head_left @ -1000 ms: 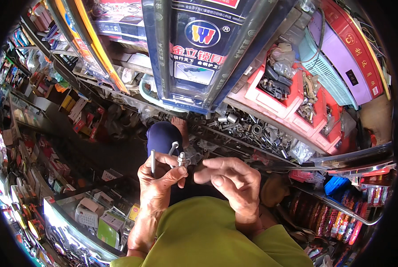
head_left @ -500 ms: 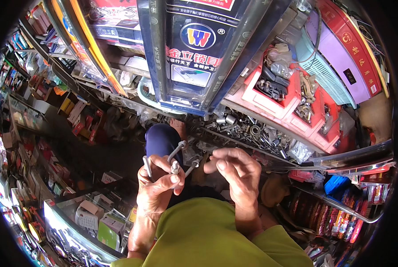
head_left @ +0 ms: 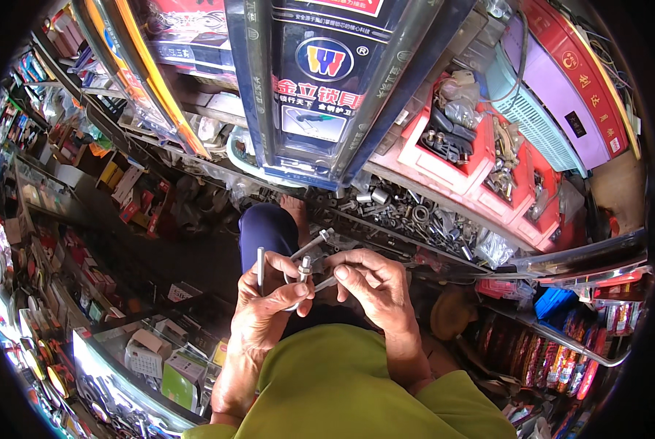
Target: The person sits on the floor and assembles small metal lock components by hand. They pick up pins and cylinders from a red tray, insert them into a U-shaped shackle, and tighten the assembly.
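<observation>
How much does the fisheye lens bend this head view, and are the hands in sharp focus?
In the head view, shelf edges curve strongly toward the black rim; the left hand, right hand and metal bolts at centre look fairly sharp and evenly daylit.

Open room lies left of the left hand (head_left: 265, 307), over the dark floor (head_left: 188, 256). Just ahead of the right hand (head_left: 375, 289), a tray of loose metal hardware (head_left: 408, 212) and red bins (head_left: 481, 161) block passage. Below-left, a glass counter (head_left: 133, 366) hems the hands in.
</observation>
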Tool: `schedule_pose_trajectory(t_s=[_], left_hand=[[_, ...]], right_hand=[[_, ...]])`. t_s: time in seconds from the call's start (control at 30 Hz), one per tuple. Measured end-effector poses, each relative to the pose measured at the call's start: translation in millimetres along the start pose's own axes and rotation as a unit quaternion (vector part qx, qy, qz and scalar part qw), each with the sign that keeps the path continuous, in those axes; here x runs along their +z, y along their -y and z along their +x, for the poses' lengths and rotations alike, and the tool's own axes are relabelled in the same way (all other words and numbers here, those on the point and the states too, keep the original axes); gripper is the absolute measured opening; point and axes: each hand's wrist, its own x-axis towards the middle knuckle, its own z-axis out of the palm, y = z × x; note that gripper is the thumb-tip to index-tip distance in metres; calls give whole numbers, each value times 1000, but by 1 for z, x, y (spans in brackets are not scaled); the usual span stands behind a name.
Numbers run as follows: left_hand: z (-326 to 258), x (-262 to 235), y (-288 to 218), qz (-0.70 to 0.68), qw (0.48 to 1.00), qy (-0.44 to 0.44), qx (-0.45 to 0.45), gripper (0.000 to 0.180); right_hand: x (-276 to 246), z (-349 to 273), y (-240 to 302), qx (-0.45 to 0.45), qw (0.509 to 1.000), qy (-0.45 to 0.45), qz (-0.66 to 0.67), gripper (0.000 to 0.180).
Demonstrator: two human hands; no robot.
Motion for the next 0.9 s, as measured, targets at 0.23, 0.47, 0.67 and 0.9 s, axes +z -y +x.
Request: schedule_pose_trajectory(t_s=[0.23, 0.47, 0.67, 0.9], left_hand=[[-2, 7, 3, 73, 994, -74, 19, 17], [-3, 13, 18, 159, 986, -37, 34, 18], [-9, 18, 19, 230, 972, -39, 9, 12], [-14, 31, 21, 231, 970, -72, -16, 26]], right_hand=[[3, 4, -14, -21, 994, -22, -104, 22], [3, 1, -5, -226, 961, -24, -159, 22], [1, -5, -2, -179, 976, -2, -121, 21], [2, -7, -1, -112, 981, -49, -152, 37]])
